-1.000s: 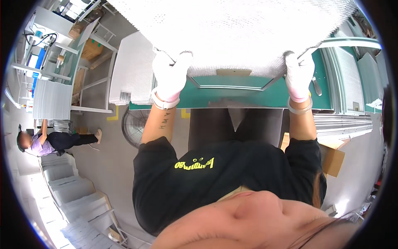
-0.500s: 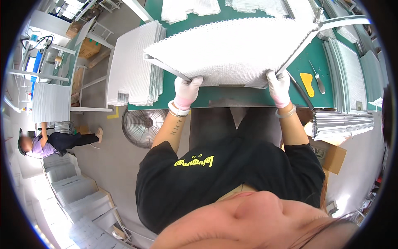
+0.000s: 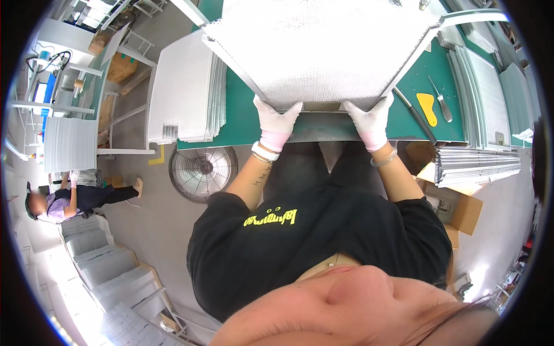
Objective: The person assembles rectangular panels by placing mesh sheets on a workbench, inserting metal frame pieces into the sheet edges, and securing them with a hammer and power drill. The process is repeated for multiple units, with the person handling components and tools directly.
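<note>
Pinching one white mesh panel [image 3: 323, 63] by near edge: left hand [image 3: 277, 122], right hand [image 3: 369, 122]. Rightward: one yellow tool [image 3: 426, 108], one awl [image 3: 444, 108].

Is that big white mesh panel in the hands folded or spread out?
Spread out: the mesh panel shows one broad face, no fold in view, held by the left hand and right hand.

Layout around the counter [image 3: 242, 131]

We have the mesh panel [image 3: 323, 57] straight ahead, over the counter; a sheet stack [image 3: 184, 86] at its left end. On it, right, going outward: long tool [image 3: 416, 116], flat scraper [image 3: 426, 107], handled tool [image 3: 444, 109], then a panel stack [image 3: 483, 98]. Fan [image 3: 203, 176] on the floor [image 3: 141, 230], left of us; cardboard box [image 3: 466, 215] to our right.
</note>
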`<control>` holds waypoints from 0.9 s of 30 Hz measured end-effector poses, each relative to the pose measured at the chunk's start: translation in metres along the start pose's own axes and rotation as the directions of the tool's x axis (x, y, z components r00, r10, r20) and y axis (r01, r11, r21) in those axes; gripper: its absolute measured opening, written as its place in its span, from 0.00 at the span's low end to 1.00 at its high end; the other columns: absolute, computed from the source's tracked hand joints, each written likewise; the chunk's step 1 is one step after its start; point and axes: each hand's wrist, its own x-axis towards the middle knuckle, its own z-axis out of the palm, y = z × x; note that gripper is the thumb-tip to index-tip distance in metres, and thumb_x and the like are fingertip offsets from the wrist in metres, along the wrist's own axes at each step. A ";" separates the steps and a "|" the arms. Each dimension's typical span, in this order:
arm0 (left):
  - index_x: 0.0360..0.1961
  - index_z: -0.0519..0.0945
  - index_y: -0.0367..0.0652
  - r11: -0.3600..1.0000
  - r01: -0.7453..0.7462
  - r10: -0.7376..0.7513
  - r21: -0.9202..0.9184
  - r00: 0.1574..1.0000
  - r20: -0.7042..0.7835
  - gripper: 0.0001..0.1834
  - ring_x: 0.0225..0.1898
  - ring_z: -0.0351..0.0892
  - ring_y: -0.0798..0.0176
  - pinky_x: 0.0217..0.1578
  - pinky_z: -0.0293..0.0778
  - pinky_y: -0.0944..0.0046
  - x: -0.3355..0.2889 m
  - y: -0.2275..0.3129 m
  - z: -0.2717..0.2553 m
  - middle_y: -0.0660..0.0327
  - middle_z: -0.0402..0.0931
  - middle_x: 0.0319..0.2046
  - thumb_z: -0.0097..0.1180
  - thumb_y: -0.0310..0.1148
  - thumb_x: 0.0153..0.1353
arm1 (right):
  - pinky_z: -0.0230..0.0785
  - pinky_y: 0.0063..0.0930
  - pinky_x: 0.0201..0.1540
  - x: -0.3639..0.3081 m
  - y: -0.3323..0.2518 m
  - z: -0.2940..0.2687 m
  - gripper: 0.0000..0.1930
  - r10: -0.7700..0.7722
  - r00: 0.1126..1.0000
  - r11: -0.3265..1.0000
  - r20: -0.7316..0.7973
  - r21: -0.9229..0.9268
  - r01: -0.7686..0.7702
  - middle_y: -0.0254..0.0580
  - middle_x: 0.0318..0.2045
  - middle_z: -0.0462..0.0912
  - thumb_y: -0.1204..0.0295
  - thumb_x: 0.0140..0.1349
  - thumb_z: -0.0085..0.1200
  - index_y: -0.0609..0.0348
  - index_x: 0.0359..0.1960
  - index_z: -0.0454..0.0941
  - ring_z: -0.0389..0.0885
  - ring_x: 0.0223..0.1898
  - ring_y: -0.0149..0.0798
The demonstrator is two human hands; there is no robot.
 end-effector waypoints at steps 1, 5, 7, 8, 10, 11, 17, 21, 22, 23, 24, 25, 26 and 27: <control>0.61 0.57 0.23 1.000 -0.008 0.007 -0.004 1.000 -0.028 0.55 0.50 0.75 0.50 0.55 0.73 0.54 -0.001 -0.004 0.003 0.45 0.70 0.51 0.81 0.37 0.40 | 0.64 0.37 0.63 0.000 0.000 0.003 0.47 0.017 1.000 1.000 -0.015 0.002 -0.017 0.53 0.54 0.68 0.73 0.44 0.74 0.70 0.64 0.57 0.70 0.57 0.45; 0.62 0.57 0.18 0.994 0.091 -0.090 -0.061 0.996 0.023 0.57 0.54 0.74 0.51 0.58 0.70 0.56 -0.002 0.008 -0.001 0.42 0.71 0.54 0.81 0.42 0.42 | 0.64 0.37 0.63 -0.001 0.004 0.002 0.46 -0.037 0.999 0.998 -0.030 -0.051 0.036 0.53 0.55 0.69 0.72 0.45 0.74 0.69 0.63 0.57 0.70 0.58 0.44; 0.59 0.62 0.22 0.991 0.050 -0.045 -0.122 0.998 0.043 0.48 0.50 0.76 0.54 0.55 0.72 0.56 0.004 0.010 -0.010 0.46 0.73 0.49 0.79 0.37 0.45 | 0.63 0.37 0.63 0.000 -0.003 -0.004 0.45 0.023 0.997 0.992 0.067 0.123 -0.031 0.52 0.55 0.70 0.72 0.46 0.75 0.69 0.63 0.59 0.70 0.58 0.43; 0.58 0.65 0.23 0.962 0.097 -0.076 -0.257 0.993 0.089 0.43 0.50 0.76 0.56 0.54 0.73 0.58 0.008 0.007 -0.016 0.48 0.74 0.48 0.77 0.35 0.48 | 0.63 0.37 0.63 0.002 -0.006 -0.011 0.44 0.046 0.992 0.976 0.121 0.205 -0.071 0.52 0.56 0.71 0.71 0.46 0.75 0.69 0.63 0.59 0.70 0.58 0.42; 0.55 0.69 0.26 0.843 0.182 -0.103 -0.506 0.978 0.180 0.34 0.49 0.76 0.60 0.53 0.73 0.60 0.030 0.019 -0.033 0.51 0.76 0.47 0.72 0.32 0.53 | 0.63 0.36 0.65 0.027 -0.005 -0.029 0.38 -0.079 0.978 0.951 0.192 0.309 0.016 0.46 0.58 0.72 0.70 0.54 0.69 0.66 0.64 0.62 0.71 0.59 0.40; 0.53 0.73 0.31 0.771 0.170 -0.028 -0.613 0.972 0.234 0.22 0.46 0.77 0.65 0.51 0.73 0.63 0.046 0.033 -0.045 0.56 0.78 0.47 0.64 0.27 0.59 | 0.63 0.36 0.64 0.039 -0.006 -0.037 0.36 -0.093 0.986 0.925 0.139 0.378 0.034 0.44 0.59 0.72 0.72 0.58 0.65 0.65 0.66 0.61 0.71 0.60 0.39; 0.49 0.76 0.32 0.851 -0.319 0.378 -0.418 0.924 0.064 0.13 0.35 0.75 0.71 0.35 0.72 0.72 0.144 0.106 -0.096 0.60 0.78 0.39 0.56 0.22 0.63 | 0.70 0.30 0.53 0.150 -0.087 -0.083 0.13 -0.641 0.755 0.646 0.137 -0.434 0.627 0.51 0.43 0.81 0.74 0.69 0.49 0.69 0.51 0.77 0.80 0.45 0.44; 0.45 0.78 0.32 0.858 -0.502 0.497 -0.106 0.865 -0.070 0.09 0.39 0.78 0.60 0.41 0.74 0.65 0.136 0.089 -0.097 0.55 0.79 0.39 0.52 0.25 0.66 | 0.65 0.28 0.30 0.136 -0.107 -0.076 0.06 -0.541 0.841 0.833 0.001 -0.136 0.536 0.39 0.26 0.76 0.75 0.67 0.55 0.66 0.41 0.79 0.73 0.25 0.36; 0.45 0.78 0.32 0.863 -0.505 0.505 0.016 0.859 -0.085 0.09 0.40 0.78 0.59 0.43 0.74 0.64 0.128 0.096 -0.102 0.55 0.78 0.40 0.50 0.26 0.68 | 0.66 0.28 0.34 0.130 -0.107 -0.078 0.06 -0.520 0.854 0.840 0.024 -0.168 0.516 0.42 0.29 0.77 0.75 0.67 0.53 0.66 0.41 0.78 0.74 0.28 0.38; 0.42 0.79 0.33 0.793 -0.598 0.583 -0.116 0.801 -0.138 0.08 0.42 0.78 0.49 0.42 0.74 0.56 0.117 0.107 -0.094 0.48 0.80 0.40 0.57 0.20 0.61 | 0.67 0.29 0.38 0.125 -0.107 -0.081 0.07 -0.498 0.866 0.845 0.046 -0.200 0.496 0.45 0.32 0.78 0.75 0.68 0.50 0.67 0.41 0.78 0.75 0.31 0.40; 0.42 0.79 0.33 0.797 -0.599 0.587 -0.078 0.798 -0.135 0.09 0.42 0.78 0.49 0.42 0.74 0.55 0.110 0.109 -0.095 0.48 0.80 0.40 0.57 0.20 0.60 | 0.68 0.30 0.41 0.120 -0.108 -0.085 0.07 -0.475 0.877 0.847 0.071 -0.232 0.478 0.48 0.35 0.79 0.75 0.68 0.48 0.67 0.40 0.77 0.76 0.35 0.42; 0.43 0.79 0.33 0.799 -0.601 0.592 -0.039 0.795 -0.133 0.09 0.42 0.79 0.49 0.42 0.74 0.55 0.104 0.110 -0.096 0.48 0.80 0.41 0.57 0.20 0.60 | 0.68 0.33 0.43 0.114 -0.100 -0.091 0.08 -0.562 0.825 0.772 0.059 -0.322 0.549 0.47 0.33 0.79 0.72 0.70 0.49 0.64 0.38 0.76 0.76 0.36 0.43; 0.42 0.79 0.33 0.805 -0.584 0.573 -0.109 0.811 -0.115 0.09 0.42 0.79 0.50 0.42 0.75 0.55 0.097 0.113 -0.099 0.48 0.80 0.41 0.58 0.21 0.60 | 0.69 0.35 0.43 0.107 -0.090 -0.097 0.07 -0.477 0.878 0.864 0.054 -0.155 0.479 0.47 0.33 0.79 0.71 0.70 0.50 0.63 0.38 0.75 0.76 0.36 0.43; 0.42 0.80 0.33 0.799 -0.571 0.562 -0.188 0.821 -0.101 0.09 0.41 0.80 0.50 0.42 0.75 0.55 0.094 0.118 -0.101 0.48 0.80 0.41 0.58 0.21 0.59 | 0.69 0.36 0.44 0.100 -0.083 -0.106 0.08 -0.388 0.920 0.922 0.053 0.010 0.388 0.48 0.32 0.78 0.70 0.70 0.50 0.62 0.37 0.74 0.76 0.36 0.44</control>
